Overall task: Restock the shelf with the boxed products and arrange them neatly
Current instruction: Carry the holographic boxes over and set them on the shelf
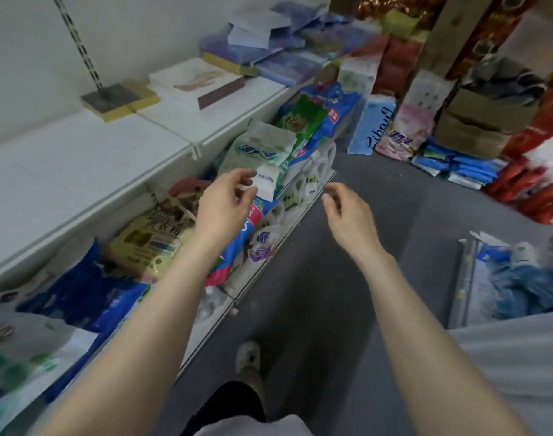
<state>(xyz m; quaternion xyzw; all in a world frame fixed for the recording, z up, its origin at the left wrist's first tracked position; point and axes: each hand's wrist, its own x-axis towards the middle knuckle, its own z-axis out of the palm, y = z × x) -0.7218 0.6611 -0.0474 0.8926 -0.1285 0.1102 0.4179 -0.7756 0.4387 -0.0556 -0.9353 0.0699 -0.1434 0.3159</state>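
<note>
So the left hand (225,206) is pinching what looks like a small white box (265,184), long side roughly upright, over the detergent bags (262,146). The right hand (350,221) is hanging loose and empty nearby. The upper shelf (64,171) is sitting up and left of the box, so the left hand's nearer.

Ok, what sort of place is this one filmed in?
Most likely a small shop or its stockroom: white retail shelves holding bags of washing powder, flat boxes on the top shelf, and wrapped packs stacked on the floor.
</note>
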